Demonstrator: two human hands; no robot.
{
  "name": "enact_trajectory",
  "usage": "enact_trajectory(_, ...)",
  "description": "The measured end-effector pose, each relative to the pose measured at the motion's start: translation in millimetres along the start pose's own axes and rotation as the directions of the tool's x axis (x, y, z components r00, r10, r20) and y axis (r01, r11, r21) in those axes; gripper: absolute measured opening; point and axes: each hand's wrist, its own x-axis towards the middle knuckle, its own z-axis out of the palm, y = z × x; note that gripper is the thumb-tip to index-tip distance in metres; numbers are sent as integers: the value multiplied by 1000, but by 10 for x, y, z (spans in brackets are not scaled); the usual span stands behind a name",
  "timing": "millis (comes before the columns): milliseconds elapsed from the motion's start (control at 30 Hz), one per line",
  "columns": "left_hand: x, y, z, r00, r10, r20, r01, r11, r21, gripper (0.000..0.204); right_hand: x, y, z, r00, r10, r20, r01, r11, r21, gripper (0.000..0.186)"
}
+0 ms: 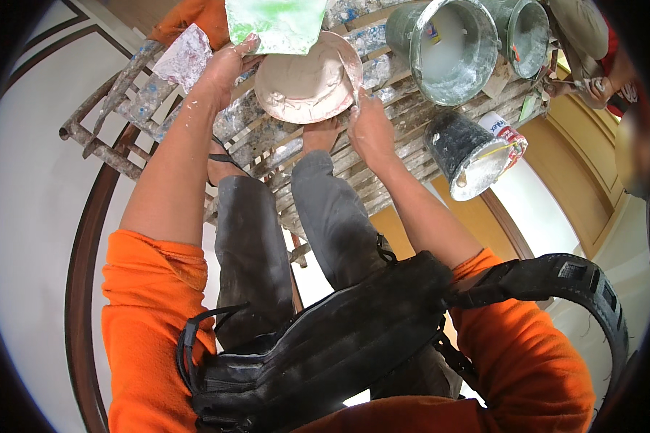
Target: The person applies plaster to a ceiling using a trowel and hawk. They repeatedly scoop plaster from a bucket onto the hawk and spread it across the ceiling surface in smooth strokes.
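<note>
My left hand (227,72) is closed on the lower left edge of a flat green plastic scraper (276,27), smeared with white paste. Just below it is a round pinkish bowl (349,59) with thick off-white putty (300,85) spread inside. My right hand (372,131) is closed at the bowl's right rim, thumb and fingers against the edge. Whether a thin tool is also in that hand cannot be made out. My bare feet (319,134) rest on the slats below the bowl.
I am on a paint-stained slatted wooden scaffold (267,155). To the right stand a large bucket (415,54) of milky liquid, a second bucket (516,43) and a black pail (448,141). A crusted white block (184,58) lies left. Another person's hand (598,90) shows far right.
</note>
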Motion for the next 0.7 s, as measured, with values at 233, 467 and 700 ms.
enact_trajectory(233, 179, -67, -20, 999, 36, -17, -35, 997, 69, 48, -155, -547, 250, 969, 86, 230, -68, 994, -84, 44)
enact_trajectory(467, 31, -22, 23, 1000, 26, -3, -25, 989, 147, 55, 197, -628, 67, 987, 115, 113, -102, 988, -115, 38)
enact_trajectory(700, 118, -59, -57, 984, 19, 177, -54, 979, 197, 55, -111, -1112, 411, 867, 278, 413, -433, 830, 352, 36)
